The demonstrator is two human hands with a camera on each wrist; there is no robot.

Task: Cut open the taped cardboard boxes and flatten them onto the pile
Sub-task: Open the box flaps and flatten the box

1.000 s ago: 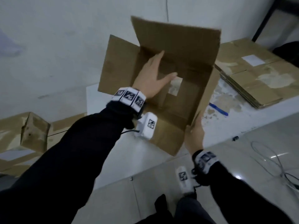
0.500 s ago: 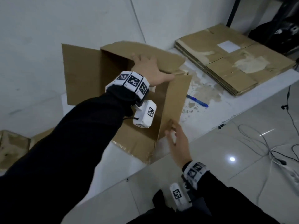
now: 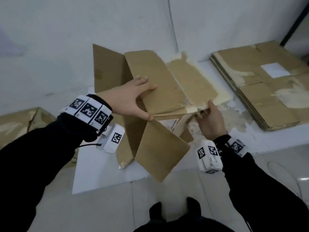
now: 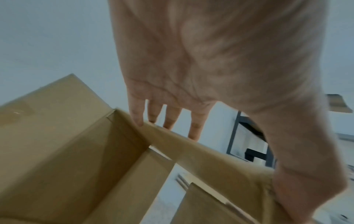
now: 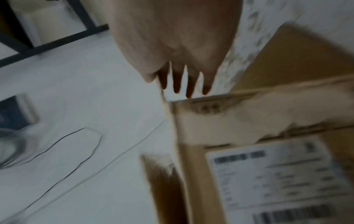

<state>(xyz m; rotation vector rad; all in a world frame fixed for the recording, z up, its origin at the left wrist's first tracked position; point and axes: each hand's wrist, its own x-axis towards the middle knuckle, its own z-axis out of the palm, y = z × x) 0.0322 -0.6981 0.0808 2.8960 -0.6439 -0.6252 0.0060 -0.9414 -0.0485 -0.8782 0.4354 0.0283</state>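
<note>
Left hand (image 3: pixel 132 99) grip clamps the half-collapsed box (image 3: pixel 155 91) panel edge, thumb under. Right hand (image 3: pixel 211 121) grip pinches its 3 o'clock edge (blurred); pile (image 3: pixel 260 91) well apart.

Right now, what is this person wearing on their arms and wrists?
Both arms are in long black sleeves. The left hand and right hand are bare. Each wrist carries a band of white square tiles printed with black-and-white coded markers. Below each wrist hangs a white box-shaped camera unit bearing the same kind of marker. A thin black cable runs by the left unit.
</note>
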